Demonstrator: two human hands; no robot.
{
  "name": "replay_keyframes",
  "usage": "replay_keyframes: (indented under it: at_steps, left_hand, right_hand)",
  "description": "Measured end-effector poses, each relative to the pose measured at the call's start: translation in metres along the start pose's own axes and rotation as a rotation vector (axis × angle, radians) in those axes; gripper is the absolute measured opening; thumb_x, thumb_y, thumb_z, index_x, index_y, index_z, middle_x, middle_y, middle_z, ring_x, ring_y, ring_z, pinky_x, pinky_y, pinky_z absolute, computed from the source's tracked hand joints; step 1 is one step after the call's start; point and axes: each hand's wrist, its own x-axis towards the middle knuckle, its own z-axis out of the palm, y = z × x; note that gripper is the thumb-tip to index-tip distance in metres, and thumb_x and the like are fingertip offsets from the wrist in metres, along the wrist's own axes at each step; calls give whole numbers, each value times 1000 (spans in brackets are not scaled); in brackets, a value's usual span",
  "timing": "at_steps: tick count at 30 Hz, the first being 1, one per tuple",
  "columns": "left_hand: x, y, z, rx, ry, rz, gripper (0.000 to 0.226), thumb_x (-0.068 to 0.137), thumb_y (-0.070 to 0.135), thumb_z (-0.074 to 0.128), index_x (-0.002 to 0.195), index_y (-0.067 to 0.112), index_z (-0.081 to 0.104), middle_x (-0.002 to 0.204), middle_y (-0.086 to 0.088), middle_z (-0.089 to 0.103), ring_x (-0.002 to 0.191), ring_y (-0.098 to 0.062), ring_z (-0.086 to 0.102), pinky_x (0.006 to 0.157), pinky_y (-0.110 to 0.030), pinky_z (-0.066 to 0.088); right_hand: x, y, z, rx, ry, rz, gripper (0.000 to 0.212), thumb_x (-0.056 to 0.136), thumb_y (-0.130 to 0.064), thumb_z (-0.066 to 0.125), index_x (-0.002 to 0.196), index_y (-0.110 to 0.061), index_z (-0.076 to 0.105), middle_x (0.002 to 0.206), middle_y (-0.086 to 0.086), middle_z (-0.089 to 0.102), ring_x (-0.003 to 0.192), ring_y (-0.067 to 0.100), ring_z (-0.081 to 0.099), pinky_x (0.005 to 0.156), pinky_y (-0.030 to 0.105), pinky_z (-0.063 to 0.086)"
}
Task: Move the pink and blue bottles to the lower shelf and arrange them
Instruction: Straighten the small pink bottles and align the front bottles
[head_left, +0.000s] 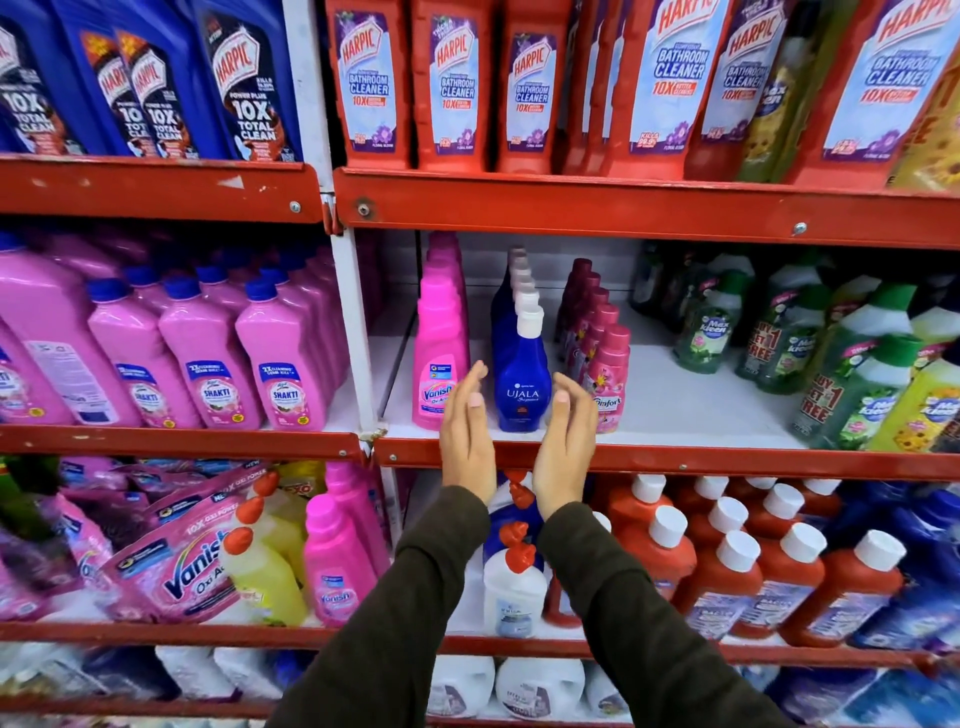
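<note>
both hands are reaching toward the front edge of the middle shelf, palms facing each other. the left hand is hovering in front of the pink vanish bottle, its grip released with fingers loosely curved. the right hand is hovering between the blue ujala bottle and the pink comfort bottle, its grip also released. the blue bottle is standing upright at the shelf's front edge between the two palms, heading a row running back toward the rear.
</note>
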Motion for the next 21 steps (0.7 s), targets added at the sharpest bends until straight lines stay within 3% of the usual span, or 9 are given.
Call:
replay_keyframes:
  at_steps: [2, 4, 7, 9, 11, 13, 16, 19, 21]
  left_hand:
    - [2, -5, -12, 63, 148, 128, 45, 105, 32, 28, 145, 21, 47, 147, 5, 49, 139, -5, 43, 115, -21, 34]
    - [12, -4, -24, 86, 235, 108, 45, 107, 31, 27, 149, 24, 39, 153, 0, 42, 143, -8, 38, 115, -23, 31]
    - [30, -2, -39, 66, 196, -129, 50, 110, 33, 22, 157, 19, 24, 165, -2, 23, 147, -6, 23, 114, -20, 19]
    - [47, -2, -49, -29, 120, -301, 52, 110, 36, 20, 157, 15, 27, 163, -5, 29, 146, -14, 33, 117, -24, 22]
    - [59, -2, -53, -169, 33, -408, 49, 110, 37, 21, 144, 12, 45, 145, -10, 53, 118, -13, 59, 106, -28, 43]
    - [63, -2, -55, -192, -16, -436, 41, 110, 34, 20, 130, 15, 51, 122, -8, 60, 93, -5, 61, 95, -29, 46]
    - [63, -10, -58, -180, -50, -445, 43, 110, 33, 20, 133, 12, 50, 122, -8, 60, 98, -7, 61, 100, -32, 44]
    - [65, -20, -62, -138, -56, -452, 52, 109, 37, 23, 147, 8, 45, 139, -12, 58, 123, -19, 58, 114, -39, 41]
    - [65, -25, -61, -112, -63, -454, 53, 109, 39, 24, 148, 9, 44, 142, -15, 56, 130, -23, 55, 117, -42, 40]
  right_hand:
    - [-10, 1, 14, 40, -108, 14, 35, 103, -35, 38, 128, -22, 58, 135, -1, 58, 127, 10, 54, 107, 24, 45]
    - [-15, -1, 29, 30, -286, 88, 42, 104, -38, 36, 140, -23, 52, 145, -10, 50, 137, 8, 45, 114, 26, 34]
    - [-9, 1, 51, -9, -450, 239, 51, 106, -39, 33, 152, -19, 35, 156, -7, 37, 146, 7, 32, 121, 25, 22]
    - [-4, 1, 63, -32, -491, 339, 66, 98, -55, 37, 154, -19, 34, 161, -2, 35, 148, 11, 32, 126, 34, 21]
    - [2, 6, 70, -29, -515, 407, 89, 80, -73, 39, 152, -22, 37, 158, 1, 41, 146, 14, 38, 124, 42, 27]
    - [6, 14, 73, -11, -520, 436, 98, 71, -78, 39, 152, -22, 37, 156, 2, 44, 144, 16, 42, 122, 44, 32]
    - [3, 8, 72, -35, -534, 418, 96, 75, -77, 38, 153, -22, 33, 157, 3, 42, 144, 16, 41, 122, 44, 32]
    - [2, 2, 69, -47, -549, 411, 70, 96, -57, 37, 155, -20, 30, 157, 3, 42, 142, 17, 43, 121, 40, 34]
    - [5, 1, 68, -45, -552, 407, 61, 102, -46, 37, 155, -18, 28, 155, 3, 43, 140, 17, 44, 119, 36, 35]
